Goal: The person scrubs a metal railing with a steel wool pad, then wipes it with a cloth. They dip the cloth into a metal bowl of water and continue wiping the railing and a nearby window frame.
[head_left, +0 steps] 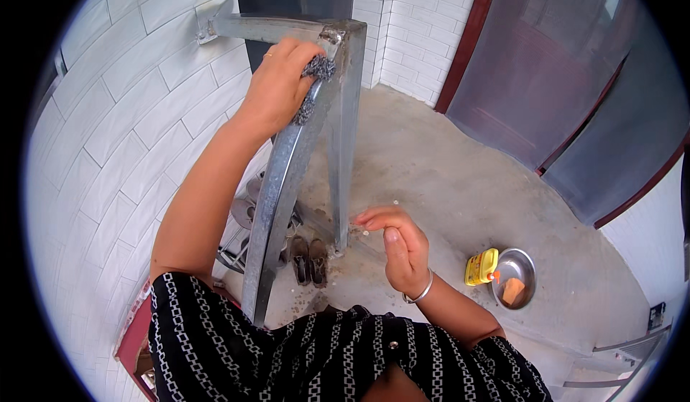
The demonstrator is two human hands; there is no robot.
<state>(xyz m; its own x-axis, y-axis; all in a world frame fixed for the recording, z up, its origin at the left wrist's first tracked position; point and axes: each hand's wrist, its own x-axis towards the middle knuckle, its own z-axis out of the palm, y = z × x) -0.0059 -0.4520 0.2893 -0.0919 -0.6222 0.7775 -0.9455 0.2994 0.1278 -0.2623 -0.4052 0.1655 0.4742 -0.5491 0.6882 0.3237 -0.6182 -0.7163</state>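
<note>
My left hand (pixel 277 89) is closed round a dark grey steel wool scrubber (pixel 321 67) and presses it onto the top of a square metal handrail (pixel 284 161), just below the rail's upper corner. Part of the scrubber shows under my fingers and part below the palm. The corner joint looks rusty or stained. My right hand (pixel 402 247), with a bangle at the wrist, hovers right of the metal post (pixel 345 136). Its fingers are loosely bent and apart from the thumb, and nothing shows in them.
On the concrete floor at right stand a steel bowl (pixel 530 272) with an orange sponge (pixel 512 290) in it and a yellow bottle (pixel 478 267) beside it. A pair of dark shoes (pixel 309 262) lies below the rail. White tiled wall (pixel 136 121) flanks my left.
</note>
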